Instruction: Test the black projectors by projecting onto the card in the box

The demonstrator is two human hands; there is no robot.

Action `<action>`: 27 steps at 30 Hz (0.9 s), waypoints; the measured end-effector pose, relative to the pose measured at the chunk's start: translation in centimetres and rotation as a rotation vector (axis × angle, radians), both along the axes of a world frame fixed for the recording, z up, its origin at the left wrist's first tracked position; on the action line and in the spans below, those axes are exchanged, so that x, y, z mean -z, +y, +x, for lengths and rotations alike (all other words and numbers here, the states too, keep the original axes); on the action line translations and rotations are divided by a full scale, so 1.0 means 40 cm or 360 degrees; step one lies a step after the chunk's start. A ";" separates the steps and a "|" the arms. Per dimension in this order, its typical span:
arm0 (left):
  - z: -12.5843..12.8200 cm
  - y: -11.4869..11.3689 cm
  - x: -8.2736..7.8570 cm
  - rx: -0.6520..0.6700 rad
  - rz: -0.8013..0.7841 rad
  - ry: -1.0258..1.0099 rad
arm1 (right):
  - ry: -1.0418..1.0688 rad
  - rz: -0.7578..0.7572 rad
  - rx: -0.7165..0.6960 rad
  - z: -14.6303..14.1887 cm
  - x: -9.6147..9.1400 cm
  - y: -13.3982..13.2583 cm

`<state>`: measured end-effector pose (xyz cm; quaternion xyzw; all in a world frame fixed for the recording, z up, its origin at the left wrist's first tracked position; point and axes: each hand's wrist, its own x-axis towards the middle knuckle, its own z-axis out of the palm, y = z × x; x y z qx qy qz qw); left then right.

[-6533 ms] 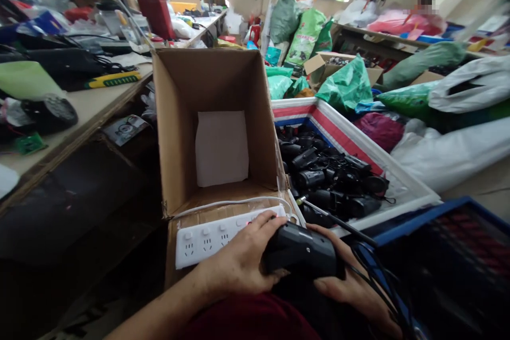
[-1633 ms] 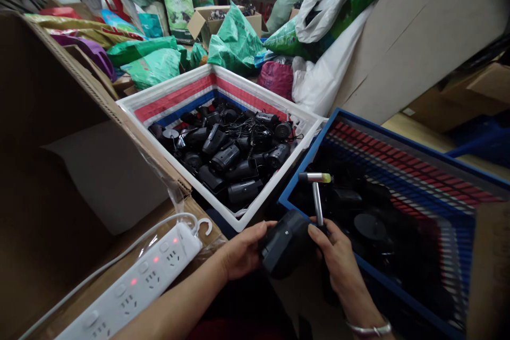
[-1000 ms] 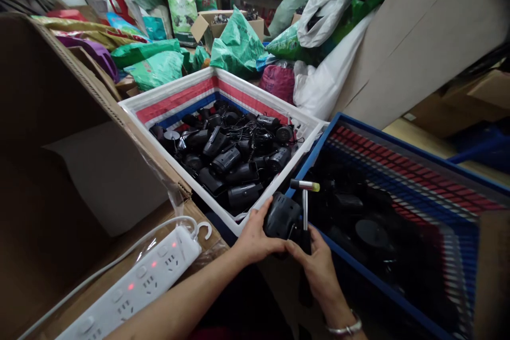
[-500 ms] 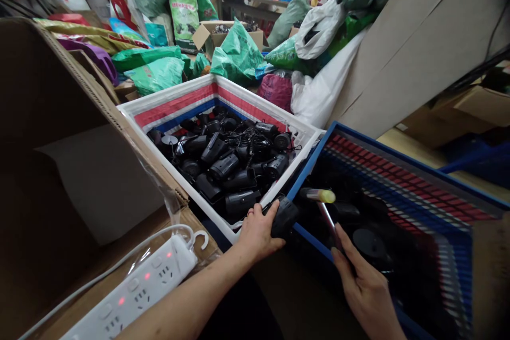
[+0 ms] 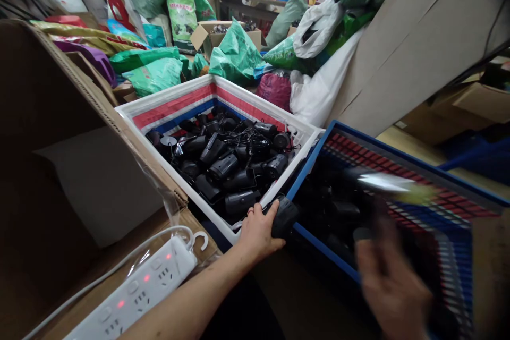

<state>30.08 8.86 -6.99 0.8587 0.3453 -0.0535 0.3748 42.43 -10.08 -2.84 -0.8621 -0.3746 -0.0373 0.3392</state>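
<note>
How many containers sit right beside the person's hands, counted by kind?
White crate with red-and-blue striped lining: 1
Blue-rimmed crate: 1
Open brown cardboard box: 1
Total: 3

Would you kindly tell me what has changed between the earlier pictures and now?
The right hand, now blurred, has swung rightward over the blue crate, and the yellow-tipped metal stem has moved apart from the black camera. The left hand still grips that camera. The white bin and power strip stayed as they were.
</note>
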 end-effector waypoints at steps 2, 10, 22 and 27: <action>0.000 -0.002 0.002 -0.0030 -0.0058 -0.0031 | 0.0154 -0.0152 -0.0233 -0.002 0.051 -0.005; -0.031 0.029 -0.006 -0.0309 -0.0691 -0.0312 | 0.0703 -0.0181 0.0227 0.018 0.086 -0.035; -0.215 0.046 -0.031 -0.0355 -0.2415 -0.0247 | 0.1638 0.0201 -0.0538 -0.053 0.000 0.057; -0.231 0.052 -0.040 -0.0314 -0.2600 -0.0179 | 0.1889 0.0078 -0.0905 -0.105 0.000 0.075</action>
